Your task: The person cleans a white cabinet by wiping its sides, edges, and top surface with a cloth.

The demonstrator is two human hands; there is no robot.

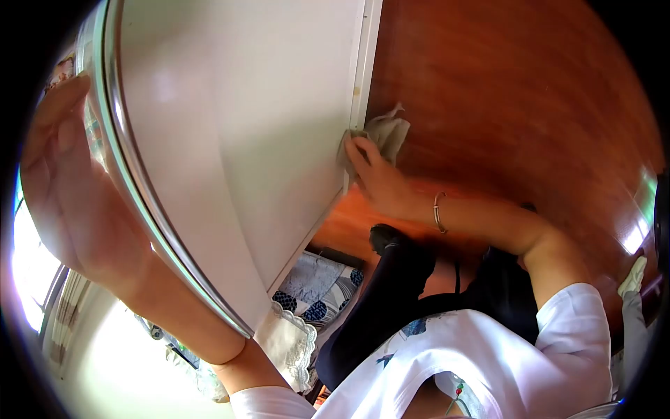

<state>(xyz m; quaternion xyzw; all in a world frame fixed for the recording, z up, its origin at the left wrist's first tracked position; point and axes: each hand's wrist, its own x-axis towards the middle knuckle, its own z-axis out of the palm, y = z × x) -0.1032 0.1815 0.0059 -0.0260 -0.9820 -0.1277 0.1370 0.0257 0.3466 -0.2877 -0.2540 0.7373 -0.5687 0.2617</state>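
A large white door-like panel (279, 105) with a shiny metal rim stands tilted across the upper left. My right hand (377, 174), with a bracelet on its wrist, presses a thin greyish cloth (391, 136) against the panel's right edge. The fingers are bent round the cloth, part of which hangs out beyond the edge. On the far left, my left hand (73, 167) is raised along the outside of the metal rim. Its thumb and fingertips reach the rim near the top, and some fingers are lost at the dark border of the view.
Reddish-brown wooden floor (516, 105) stretches across the right. Below the panel lie a blue patterned fabric (321, 279) and a white lace-edged cloth (289, 342). My dark-clad legs are bent below my right arm. A bright window (31, 265) shows at the far left.
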